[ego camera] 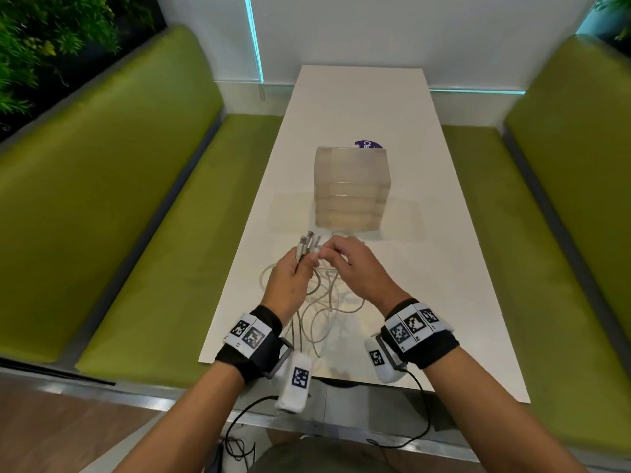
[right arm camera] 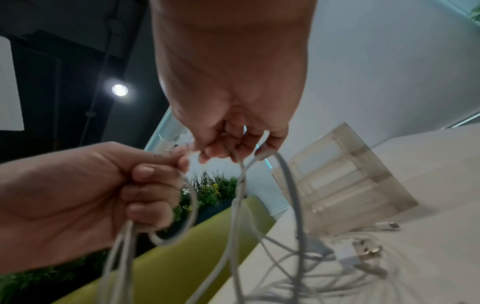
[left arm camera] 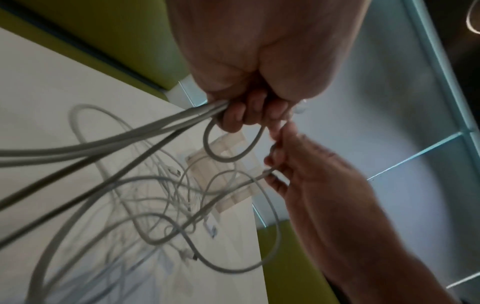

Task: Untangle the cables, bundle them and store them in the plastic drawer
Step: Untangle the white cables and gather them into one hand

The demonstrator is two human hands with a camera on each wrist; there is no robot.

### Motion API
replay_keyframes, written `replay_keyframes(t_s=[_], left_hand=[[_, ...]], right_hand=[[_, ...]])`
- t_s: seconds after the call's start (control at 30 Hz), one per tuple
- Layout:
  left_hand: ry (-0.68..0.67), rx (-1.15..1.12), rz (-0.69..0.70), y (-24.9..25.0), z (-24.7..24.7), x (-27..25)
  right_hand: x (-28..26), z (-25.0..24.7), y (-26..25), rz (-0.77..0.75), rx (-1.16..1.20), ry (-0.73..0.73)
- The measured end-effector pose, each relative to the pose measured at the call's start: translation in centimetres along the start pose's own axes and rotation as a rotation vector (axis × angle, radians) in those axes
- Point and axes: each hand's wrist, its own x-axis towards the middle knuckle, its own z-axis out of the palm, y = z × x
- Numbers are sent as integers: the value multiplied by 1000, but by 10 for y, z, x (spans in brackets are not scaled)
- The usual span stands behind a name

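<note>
Several white cables (ego camera: 319, 295) lie tangled on the white table (ego camera: 392, 107) in front of a translucent plastic drawer unit (ego camera: 351, 189), whose drawers are closed. My left hand (ego camera: 300, 264) grips a bunch of cable ends, their plugs (ego camera: 307, 242) sticking up above the fist. The left wrist view shows the strands (left arm camera: 155, 131) running down from its curled fingers (left arm camera: 246, 115). My right hand (ego camera: 324, 256) is right beside it and pinches one cable (right arm camera: 241, 181) that hangs from its fingertips (right arm camera: 233, 152). Loose plugs (right arm camera: 363, 252) lie on the table near the drawer unit (right arm camera: 342, 181).
Green padded benches run along the left (ego camera: 136, 233) and right (ego camera: 563, 199) of the narrow table. A purple round sticker (ego camera: 367, 145) shows behind the drawer unit. The table's near edge (ego camera: 341, 375) lies just under my wrists. A white wall closes the far end.
</note>
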Motion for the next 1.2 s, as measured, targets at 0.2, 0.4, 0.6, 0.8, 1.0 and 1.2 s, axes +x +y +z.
replay_keyframes(t_s=[0.2, 0.4, 0.6, 0.8, 1.0, 1.2], left_hand=[[124, -126, 17, 4, -22, 4], [364, -422, 17, 31, -61, 12], [186, -181, -87, 7, -41, 6], [-23, 70, -84, -2, -5, 3], [-198, -4, -132, 14, 13, -2], [-178, -102, -162, 20, 13, -3]], right_hand=[[-2, -1, 45, 88, -313, -91], [-11, -25, 88, 284, -274, -45], [-4, -23, 46, 121, -192, 14], [4, -14, 4, -10, -342, -37], [7, -11, -17, -1, -465, -71], [8, -9, -16, -28, -366, -29]])
